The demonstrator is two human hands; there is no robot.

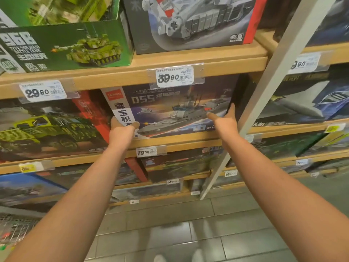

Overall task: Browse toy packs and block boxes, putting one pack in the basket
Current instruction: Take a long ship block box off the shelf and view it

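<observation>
- A block box printed with a grey warship and "055" [175,110] is seen standing on a wooden shelf [188,140], tilted slightly, its face turned outward.
- The box's lower left corner is gripped by the left hand [121,129]; the thumb is laid across the front over the white strip of characters, and the fingers are hidden behind the edge.
- The right edge of the box is touched by the right hand [224,120], held wide: thumb stretched over the front, fingers straight along the side.
- Both forearms are extended up from the bottom of the frame.
- A box with a yellow-green truck [47,129] is noted just beside it on the left.
- On the shelf above, a green tank box [75,46] and a dark box with a grey model [188,21] are recorded.
- A price tag reading 39.90 [174,76] is fixed on the shelf edge directly above the warship box.
- A wire basket [13,229] is partly visible at lower left, above a tiled floor [170,233].
</observation>
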